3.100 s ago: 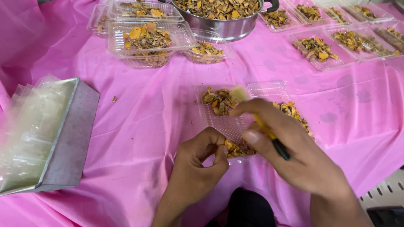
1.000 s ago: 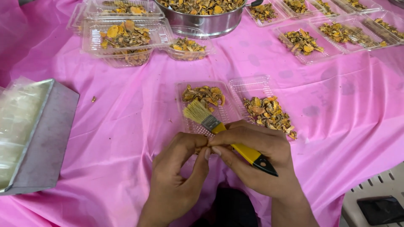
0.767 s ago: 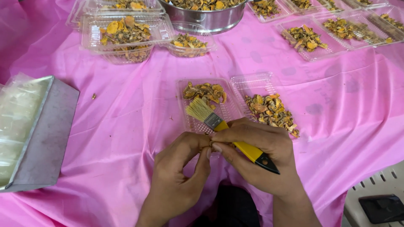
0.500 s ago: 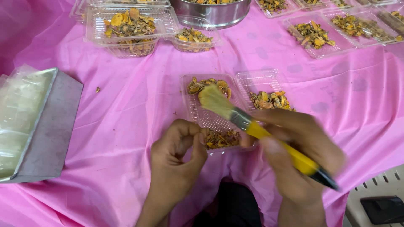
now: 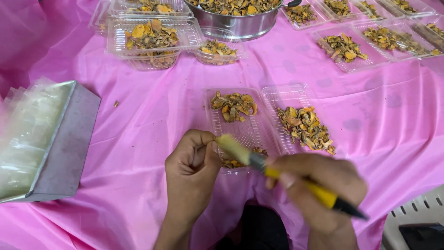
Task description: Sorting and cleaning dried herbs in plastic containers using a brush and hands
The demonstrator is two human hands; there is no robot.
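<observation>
a: what is the person doing at the pink plastic-covered surface [image 5: 138, 139]?

b: it looks like a brushing step. the right hand [image 5: 319, 192] has its fingers wrapped tight on a small paintbrush with a yellow handle and pale bristles [image 5: 259, 162]. the bristles touch the left hand [image 5: 194, 162] near the thumb.

a: what is in the left hand?

b: its fingers are curled in narrow, pinched on something tiny. the bit is too small and too hidden to tell what it is.

a: where is it all?

b: right over the near end of the clear plastic two-part tray [image 5: 273, 95]. dry orange-brown chips [image 5: 233, 106] sit in the left part, and more chips [image 5: 305, 127] lie in the right part and spill over its edge.

a: what else is there?

b: a big shiny metal bowl [image 5: 240, 25] full of chips at the far edge, more clear trays with chips [image 5: 148, 34] beside it, and a grey metal box with clear bags [image 5: 41, 139] well off to the left.

a: what does the next move need?

b: probably soft, short strokes. the left fingers must keep a firm pinch so the bit does not drop.
</observation>
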